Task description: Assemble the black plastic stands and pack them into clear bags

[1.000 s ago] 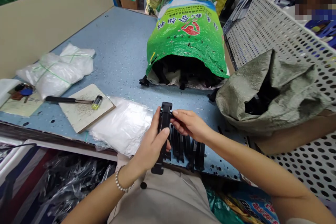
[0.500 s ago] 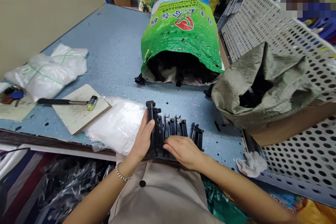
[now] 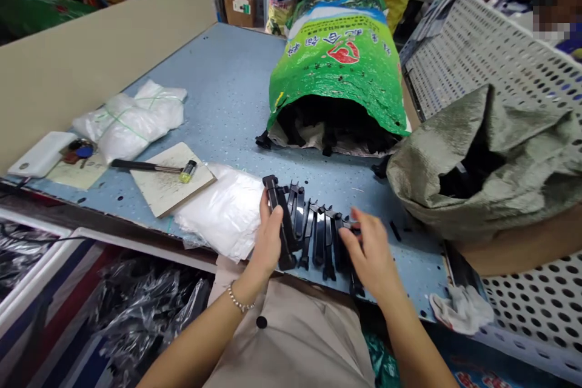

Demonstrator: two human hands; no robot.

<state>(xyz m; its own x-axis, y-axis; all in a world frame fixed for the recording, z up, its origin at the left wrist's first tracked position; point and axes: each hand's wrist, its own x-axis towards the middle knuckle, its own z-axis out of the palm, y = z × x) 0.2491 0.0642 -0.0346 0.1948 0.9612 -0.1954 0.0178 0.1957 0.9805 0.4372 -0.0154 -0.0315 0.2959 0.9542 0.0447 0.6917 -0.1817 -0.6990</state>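
Note:
My left hand [image 3: 269,235] is wrapped round a stack of black plastic parts [image 3: 282,224], held at a slant at the table's front edge. Several more black parts [image 3: 318,236] lie side by side to the right of it. Over the right end of that row is my right hand [image 3: 370,248], its thumb and index finger apart, touching or close to the last part; nothing is seen held in it. Beside my left hand lies a pile of clear plastic bags [image 3: 222,209].
Behind the row, a green sack [image 3: 336,79] gapes with black parts inside. A grey-green sack [image 3: 422,163] stands right, by a white perforated basket [image 3: 536,291]. Left are a board [image 3: 159,194] with a hammer [image 3: 136,165], wrapped bundles [image 3: 136,121] and a white device [image 3: 43,154].
My right hand has moved right, from beside the held stack to the row's far end, and its fingers have opened. The row of parts is more spread out. The view has shifted left.

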